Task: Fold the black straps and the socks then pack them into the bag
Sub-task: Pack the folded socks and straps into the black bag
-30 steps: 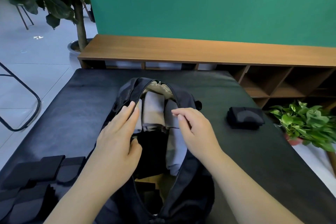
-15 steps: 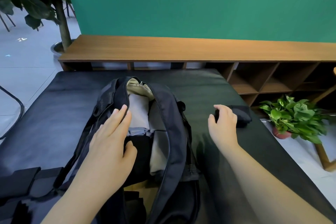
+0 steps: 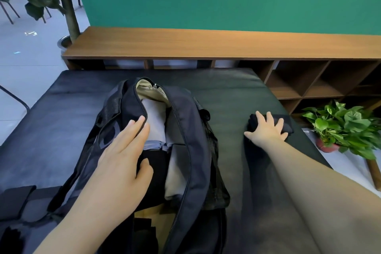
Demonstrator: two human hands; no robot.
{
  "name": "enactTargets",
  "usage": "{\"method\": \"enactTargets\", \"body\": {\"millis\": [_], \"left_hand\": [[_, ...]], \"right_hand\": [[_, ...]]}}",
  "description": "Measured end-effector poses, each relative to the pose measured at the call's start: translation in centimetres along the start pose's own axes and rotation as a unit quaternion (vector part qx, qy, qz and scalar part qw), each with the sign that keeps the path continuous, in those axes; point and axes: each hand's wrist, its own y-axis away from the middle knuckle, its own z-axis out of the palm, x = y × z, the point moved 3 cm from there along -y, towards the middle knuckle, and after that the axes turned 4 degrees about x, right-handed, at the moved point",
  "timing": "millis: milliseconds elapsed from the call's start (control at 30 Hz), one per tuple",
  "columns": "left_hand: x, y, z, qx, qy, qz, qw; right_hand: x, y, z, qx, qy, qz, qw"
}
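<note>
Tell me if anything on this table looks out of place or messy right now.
Nothing stands out. The bag lies unzipped with folded clothes inside, the left hand holding its opening. The right hand rests on a folded black bundle by the table's right edge. Black straps sit at the near left.

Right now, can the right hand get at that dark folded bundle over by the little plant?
Yes, it seems so: the right hand already lies on the dark bundle, fingers spread over it, nothing between them. The left hand holds the bag open.
</note>
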Motion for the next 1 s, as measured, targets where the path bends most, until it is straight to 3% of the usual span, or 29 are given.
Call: {"method": "enactTargets", "body": {"millis": [133, 400, 633, 1000], "left_hand": [[-0.3, -0.2, 0.4, -0.005, -0.01, 0.01, 1.0], [-0.5, -0.1, 0.6, 0.015, 0.006, 0.02, 1.0], [-0.2, 0.6, 0.0, 0.022, 0.03, 0.012, 0.999], [0.0, 1.3, -0.6, 0.025, 0.058, -0.004, 0.998]], "right_hand": [[0.7, -1.3, 0.7, -0.022, -0.006, -0.017, 1.0], [1.8, -1.0, 1.6, 0.035, 0.008, -0.115, 0.993], [2.1, 3.5, 1.5, 0.059, -0.013, -0.193, 0.979], [1.4, 13.1, 2.1, 0.024, -0.064, -0.315, 0.947]]}}
